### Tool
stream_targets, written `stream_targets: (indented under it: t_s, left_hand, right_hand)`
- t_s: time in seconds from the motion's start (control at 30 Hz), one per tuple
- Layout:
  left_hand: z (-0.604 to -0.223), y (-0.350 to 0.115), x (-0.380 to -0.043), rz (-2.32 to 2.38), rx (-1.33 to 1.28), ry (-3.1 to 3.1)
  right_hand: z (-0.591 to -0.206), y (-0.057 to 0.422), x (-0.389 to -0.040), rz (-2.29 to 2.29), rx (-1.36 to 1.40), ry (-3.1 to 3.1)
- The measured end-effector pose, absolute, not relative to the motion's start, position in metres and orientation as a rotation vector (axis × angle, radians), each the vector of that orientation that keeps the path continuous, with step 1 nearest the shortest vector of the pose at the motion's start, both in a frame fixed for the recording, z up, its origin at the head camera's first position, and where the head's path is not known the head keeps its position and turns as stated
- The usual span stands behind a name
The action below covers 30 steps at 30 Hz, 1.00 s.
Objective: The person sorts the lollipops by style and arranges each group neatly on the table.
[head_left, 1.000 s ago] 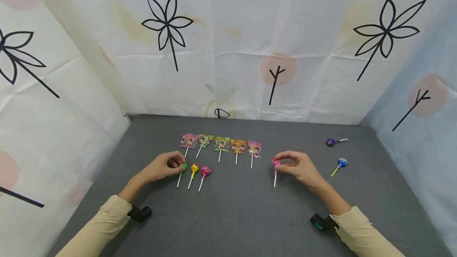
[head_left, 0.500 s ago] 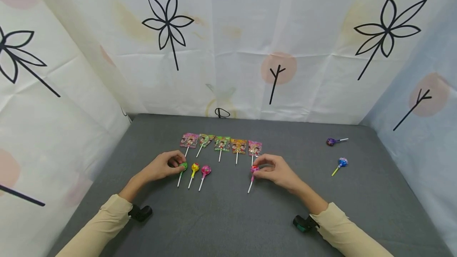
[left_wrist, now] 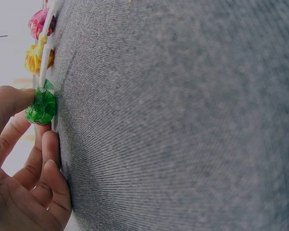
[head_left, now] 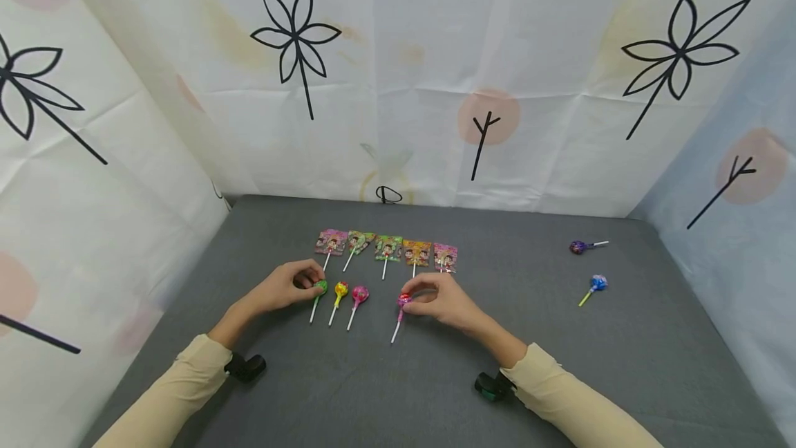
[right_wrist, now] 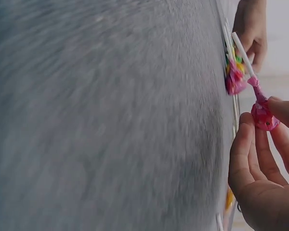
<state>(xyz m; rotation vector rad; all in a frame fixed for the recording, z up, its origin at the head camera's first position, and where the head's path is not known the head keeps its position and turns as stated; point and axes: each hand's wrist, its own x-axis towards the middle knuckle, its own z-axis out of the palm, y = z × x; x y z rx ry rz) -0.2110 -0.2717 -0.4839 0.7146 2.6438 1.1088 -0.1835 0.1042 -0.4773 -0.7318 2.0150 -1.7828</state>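
Observation:
My left hand [head_left: 281, 287] pinches the head of a green lollipop [left_wrist: 42, 107] at the left end of a short row. Beside it on the cloth lie a yellow lollipop [head_left: 340, 289] and a pink lollipop [head_left: 359, 295], sticks toward me. My right hand [head_left: 443, 301] holds a red-and-pink lollipop [right_wrist: 265, 117] by its wrapped head, between thumb and fingers, its white stick pointing down and toward me. That lollipop is to the right of the pink one, with a gap between them.
Behind the row lie several flat-packet lollipops, among them a pink packet [head_left: 332, 241], a green packet [head_left: 388, 247] and an orange packet [head_left: 417, 252]. Far right are a purple lollipop [head_left: 578, 247] and a blue lollipop [head_left: 598, 283]. Grey cloth [head_left: 348, 393] covers the table, with patterned curtains around it.
My right hand has moved left across the table with the red-and-pink lollipop, closer to the short row. My left hand has stayed on the green lollipop.

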Motion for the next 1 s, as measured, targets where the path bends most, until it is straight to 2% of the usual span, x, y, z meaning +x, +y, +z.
stream_targets:
  t_s: [0.5,1.0]
  left_hand:
    - [-0.484,-0.273,-0.215,1.096,0.718,2.634]
    - [-0.484,-0.272,-0.212,1.089,0.724,2.647]
  right_hand:
    - [-0.485,0.066,-0.185,-1.784,-0.772,2.073]
    - [-0.485,0.054,-0.189,-1.725,-0.688,2.231]
